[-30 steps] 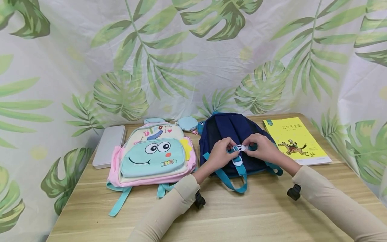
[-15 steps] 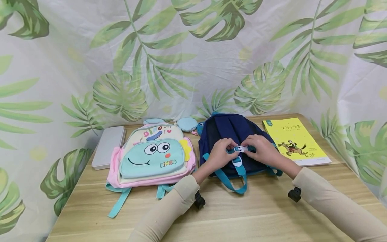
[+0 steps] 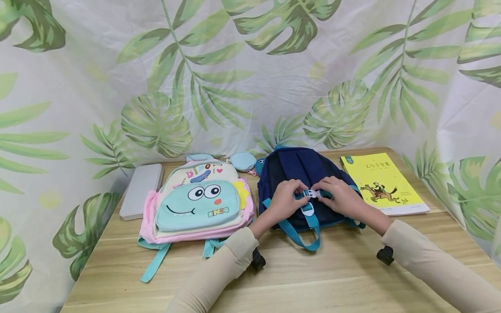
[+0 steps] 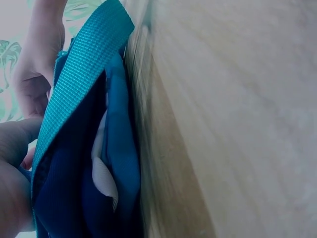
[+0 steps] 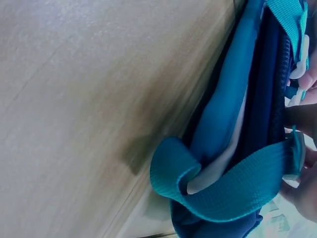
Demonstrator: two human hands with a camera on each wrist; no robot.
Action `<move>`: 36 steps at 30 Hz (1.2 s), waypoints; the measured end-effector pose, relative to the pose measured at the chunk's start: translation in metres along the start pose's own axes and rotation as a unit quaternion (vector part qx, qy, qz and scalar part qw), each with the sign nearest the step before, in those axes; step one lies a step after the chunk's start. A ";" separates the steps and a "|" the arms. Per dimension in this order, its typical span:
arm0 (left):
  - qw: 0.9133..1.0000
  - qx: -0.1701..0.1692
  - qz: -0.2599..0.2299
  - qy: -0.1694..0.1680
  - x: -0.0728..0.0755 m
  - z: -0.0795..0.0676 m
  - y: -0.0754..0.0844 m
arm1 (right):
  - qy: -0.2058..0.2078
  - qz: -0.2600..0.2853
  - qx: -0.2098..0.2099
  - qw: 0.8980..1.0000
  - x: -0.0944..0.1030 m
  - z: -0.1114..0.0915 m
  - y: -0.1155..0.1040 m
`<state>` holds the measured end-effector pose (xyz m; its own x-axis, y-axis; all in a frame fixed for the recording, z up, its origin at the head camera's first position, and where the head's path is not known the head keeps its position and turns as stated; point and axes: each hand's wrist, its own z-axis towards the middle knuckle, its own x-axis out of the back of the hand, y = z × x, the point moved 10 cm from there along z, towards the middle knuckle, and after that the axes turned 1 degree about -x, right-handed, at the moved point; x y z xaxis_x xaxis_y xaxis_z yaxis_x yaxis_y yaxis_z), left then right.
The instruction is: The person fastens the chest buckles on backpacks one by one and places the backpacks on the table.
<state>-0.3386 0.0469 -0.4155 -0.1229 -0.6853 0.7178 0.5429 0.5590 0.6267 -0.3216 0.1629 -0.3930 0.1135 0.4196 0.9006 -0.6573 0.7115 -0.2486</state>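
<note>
A navy backpack [image 3: 287, 167] lies on the table with its shoulder straps facing up in the head view. Across its middle sits a small white plastic buckle [image 3: 312, 193] on teal webbing. My left hand [image 3: 284, 201] pinches the buckle's left end between thumb and fingers. On the other side, my right hand [image 3: 344, 198] pinches its right end. The two halves look joined, though fingers cover the ends. Below hangs a teal strap loop [image 3: 299, 237] with a white slider [image 3: 307, 209]. Teal webbing [image 5: 237, 198] also crosses the right wrist view, partly hiding the bag's side.
Left of the navy bag lies a pink and mint dinosaur backpack [image 3: 199, 204], its straps reaching toward the table's front. A white flat box [image 3: 141, 191] is at the far left. A yellow book [image 3: 381, 180] lies at right. Behind is a small round blue pouch [image 3: 243, 161].
Both hands keep hold of the buckle in nearly the same place. My right hand and forearm have shifted very slightly to the right.
</note>
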 end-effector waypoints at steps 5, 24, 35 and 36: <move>1.000 -0.011 0.029 -0.005 -0.001 0.000 0.002 | 0.014 -0.039 0.013 0.999 0.002 -0.003 -0.002; 0.999 -0.020 0.041 -0.006 -0.007 0.002 -0.001 | 0.065 -0.034 0.040 0.996 0.006 -0.005 -0.007; 0.999 -0.027 0.036 0.000 -0.005 0.000 0.003 | 0.081 -0.019 0.035 0.996 0.005 -0.006 -0.007; 0.999 -0.025 0.034 0.000 -0.005 0.000 0.003 | 0.081 -0.017 0.033 0.996 0.005 -0.005 -0.007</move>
<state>-0.3359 0.0523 -0.4175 -0.0840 -0.6469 0.7579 0.5908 0.5802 0.5607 -0.3125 0.1633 -0.3887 0.2521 0.4852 0.8372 -0.6979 0.6905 -0.1900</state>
